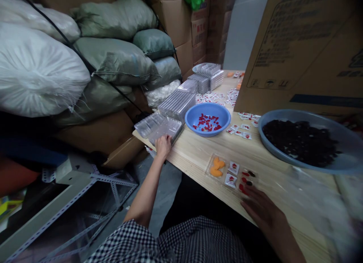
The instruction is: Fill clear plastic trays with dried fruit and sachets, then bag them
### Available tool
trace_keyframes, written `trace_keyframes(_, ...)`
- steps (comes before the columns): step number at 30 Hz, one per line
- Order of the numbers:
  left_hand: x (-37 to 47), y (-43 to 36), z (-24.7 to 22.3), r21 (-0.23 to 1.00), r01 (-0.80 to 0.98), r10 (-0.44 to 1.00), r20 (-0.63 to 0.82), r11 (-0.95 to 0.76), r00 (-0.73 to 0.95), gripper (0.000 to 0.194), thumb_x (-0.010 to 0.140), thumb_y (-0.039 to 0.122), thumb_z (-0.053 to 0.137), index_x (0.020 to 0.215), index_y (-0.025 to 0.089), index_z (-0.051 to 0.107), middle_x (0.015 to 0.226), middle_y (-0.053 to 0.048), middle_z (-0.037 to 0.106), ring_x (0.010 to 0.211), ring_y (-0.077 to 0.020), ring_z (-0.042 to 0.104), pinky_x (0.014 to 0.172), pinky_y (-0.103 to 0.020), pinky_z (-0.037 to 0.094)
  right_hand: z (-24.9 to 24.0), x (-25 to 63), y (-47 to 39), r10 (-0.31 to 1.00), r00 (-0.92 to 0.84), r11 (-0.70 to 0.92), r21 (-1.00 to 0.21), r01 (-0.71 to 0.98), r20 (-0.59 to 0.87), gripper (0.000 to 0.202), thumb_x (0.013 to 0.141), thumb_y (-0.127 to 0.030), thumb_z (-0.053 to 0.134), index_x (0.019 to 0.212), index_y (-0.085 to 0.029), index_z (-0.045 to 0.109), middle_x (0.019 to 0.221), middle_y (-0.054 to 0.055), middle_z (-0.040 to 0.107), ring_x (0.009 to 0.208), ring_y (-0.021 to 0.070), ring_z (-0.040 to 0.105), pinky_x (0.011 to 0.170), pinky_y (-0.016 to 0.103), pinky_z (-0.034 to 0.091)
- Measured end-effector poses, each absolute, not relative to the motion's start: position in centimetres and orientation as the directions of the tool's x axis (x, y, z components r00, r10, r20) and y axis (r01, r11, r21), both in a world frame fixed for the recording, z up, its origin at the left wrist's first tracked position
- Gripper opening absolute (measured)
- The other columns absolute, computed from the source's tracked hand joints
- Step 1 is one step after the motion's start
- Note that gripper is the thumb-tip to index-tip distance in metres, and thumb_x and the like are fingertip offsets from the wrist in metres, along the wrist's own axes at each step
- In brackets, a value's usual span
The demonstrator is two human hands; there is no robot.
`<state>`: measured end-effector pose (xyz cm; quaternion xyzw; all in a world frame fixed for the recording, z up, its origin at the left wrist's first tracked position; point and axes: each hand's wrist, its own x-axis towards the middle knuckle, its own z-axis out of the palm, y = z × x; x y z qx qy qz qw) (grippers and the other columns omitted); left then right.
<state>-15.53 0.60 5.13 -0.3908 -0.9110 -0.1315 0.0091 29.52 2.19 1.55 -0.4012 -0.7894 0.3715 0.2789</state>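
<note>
My left hand [163, 145] has its fingers closed on the near edge of a clear plastic tray [166, 127] at the left edge of the table. My right hand [262, 206], a little blurred, is open with its fingers stretched out at the right end of a filled clear tray [209, 175]. Orange pieces [217, 166] lie in that tray's left part, two white printed sachets [234, 167] in the middle, and small red and dark pieces [248, 182] at the right, partly near my fingertips.
A blue bowl [208, 133] holds small red pieces. To the right, a larger basin [263, 142] holds many dark pieces [300, 142]. Stacked clear trays [178, 102] and scattered sachets [210, 97] lie behind. A big cardboard box [297, 55] stands at right; full sacks [113, 58] are piled left.
</note>
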Motion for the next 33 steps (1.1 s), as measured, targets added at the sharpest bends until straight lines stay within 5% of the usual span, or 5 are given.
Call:
trace_keyframes(15, -15.5, 1.0, 6.1, 0.145, 0.692, 0.693, 0.048, 0.708, -0.719, 0.034, 0.097, 0.034, 0.043, 0.103, 0.017, 0.071, 0.101, -0.018, 0.074, 0.093, -0.0286, 0.068, 0.077, -0.033, 0.044, 1.2, 29.7, 1.8, 0.852, -0.522, 0.283, -0.883, 0.374, 0.052, 0.042, 0.090, -0.046, 0.064, 0.126, -0.024, 0.066, 0.141, 0.008, 0.057, 0.126, 0.0269, 0.059, 0.099, 0.038, 0.057)
trace_keyframes(24, -16.3, 1.7, 8.1, 0.052, 0.800, 0.802, -0.030, 0.598, -0.597, 0.030, 0.093, 0.025, 0.047, 0.094, 0.010, 0.072, 0.100, -0.023, 0.072, 0.096, -0.0314, 0.068, 0.081, -0.035, 0.046, 1.4, 29.5, 2.0, 0.859, -0.486, 0.386, -0.827, 0.408, 0.161, 0.041, 0.088, -0.048, 0.065, 0.121, -0.025, 0.070, 0.134, 0.008, 0.063, 0.125, 0.0297, 0.059, 0.110, 0.050, 0.047)
trace_keyframes(29, -17.9, 0.7, 10.5, 0.062, 0.827, 0.826, 0.056, 0.558, -0.561, 0.029, 0.096, 0.024, 0.041, 0.110, 0.011, 0.063, 0.110, -0.021, 0.068, 0.105, -0.0295, 0.063, 0.088, -0.035, 0.045, 1.7, 29.0, 2.8, 0.847, -0.485, 0.436, -0.807, 0.399, 0.218, 0.038, 0.089, -0.047, 0.063, 0.117, -0.023, 0.072, 0.128, 0.008, 0.067, 0.121, 0.0290, 0.062, 0.106, 0.046, 0.051)
trace_keyframes(33, -19.1, 0.2, 11.9, 0.192, 0.830, 0.803, 0.211, 0.524, -0.557, 0.021, 0.096, 0.020, 0.040, 0.105, 0.013, 0.057, 0.109, -0.019, 0.066, 0.106, -0.0279, 0.061, 0.090, -0.036, 0.044, 0.9, 28.3, 3.7, 0.838, -0.496, 0.444, -0.812, 0.378, 0.227, 0.038, 0.089, -0.046, 0.063, 0.117, -0.022, 0.072, 0.128, 0.009, 0.067, 0.119, 0.0287, 0.064, 0.103, 0.045, 0.054)
